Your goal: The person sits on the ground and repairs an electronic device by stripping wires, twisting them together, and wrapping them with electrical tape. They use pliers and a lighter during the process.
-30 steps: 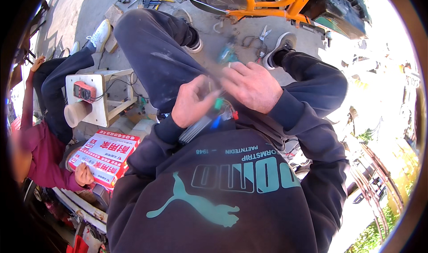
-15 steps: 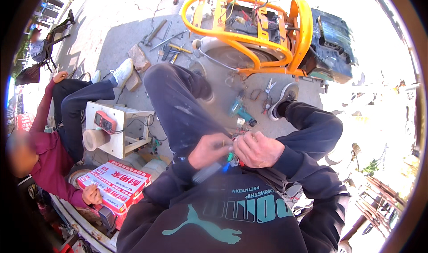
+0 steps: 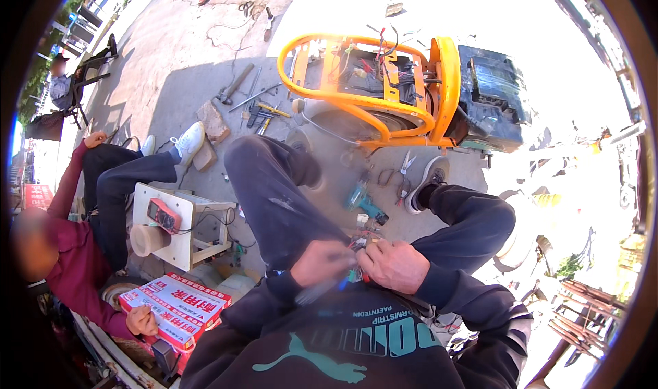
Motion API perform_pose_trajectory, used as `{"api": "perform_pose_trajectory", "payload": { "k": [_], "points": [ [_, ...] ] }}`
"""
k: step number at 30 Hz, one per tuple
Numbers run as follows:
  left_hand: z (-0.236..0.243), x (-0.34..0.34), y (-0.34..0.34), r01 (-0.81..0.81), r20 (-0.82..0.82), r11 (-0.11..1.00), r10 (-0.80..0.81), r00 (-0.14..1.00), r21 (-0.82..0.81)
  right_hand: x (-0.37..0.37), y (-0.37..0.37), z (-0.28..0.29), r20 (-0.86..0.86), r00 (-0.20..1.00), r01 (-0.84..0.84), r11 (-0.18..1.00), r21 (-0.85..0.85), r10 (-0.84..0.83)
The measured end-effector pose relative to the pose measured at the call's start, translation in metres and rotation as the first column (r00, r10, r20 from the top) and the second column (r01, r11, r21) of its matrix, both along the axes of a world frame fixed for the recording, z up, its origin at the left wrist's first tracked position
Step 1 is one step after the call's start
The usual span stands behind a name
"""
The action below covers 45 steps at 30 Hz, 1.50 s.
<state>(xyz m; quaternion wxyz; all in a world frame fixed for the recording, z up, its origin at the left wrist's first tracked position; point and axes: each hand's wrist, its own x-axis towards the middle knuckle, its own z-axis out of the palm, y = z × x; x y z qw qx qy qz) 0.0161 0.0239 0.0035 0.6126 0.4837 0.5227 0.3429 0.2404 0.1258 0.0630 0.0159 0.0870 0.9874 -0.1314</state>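
Head view. Left hand (image 3: 322, 262) and right hand (image 3: 394, 265) lower in frame than a second ago, now over the lap, knuckles nearly touching. Left fingers closed round a blurred blue-grey tool handle (image 3: 322, 289); right fingers pinched on a small bundle of red and green wires (image 3: 356, 274). More ground in view than before; work evidently in the same close grip. Beyond the fingers: teal cordless drill (image 3: 365, 204), orange tubular machine frame (image 3: 373, 91). Left of the fingers: small white stool (image 3: 185, 231) carrying a red multimeter (image 3: 163, 215). Open room ahead, between the knees.
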Motion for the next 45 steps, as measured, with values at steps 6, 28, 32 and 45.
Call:
{"api": "perform_pose_trajectory", "payload": {
  "k": [6,28,32,45],
  "points": [
    [0.003,0.000,0.001,-0.027,0.088,0.996,0.034,0.996,-0.081,-0.003,0.008,0.002,-0.047,0.987,-0.136,0.948,0.288,0.156],
    [-0.008,-0.001,-0.002,-0.085,0.113,0.992,0.096,0.989,-0.095,0.002,0.014,-0.008,-0.116,0.978,-0.121,0.924,0.363,0.174],
    [-0.006,-0.001,0.000,-0.078,0.086,0.990,0.088,0.992,-0.116,-0.002,0.010,-0.010,-0.199,0.970,-0.060,0.929,0.366,0.141],
    [-0.002,-0.002,0.002,-0.060,0.089,0.995,0.068,0.994,-0.086,-0.004,-0.007,-0.031,0.440,0.759,0.443,-0.114,-0.889,-0.480]
  ]
}}
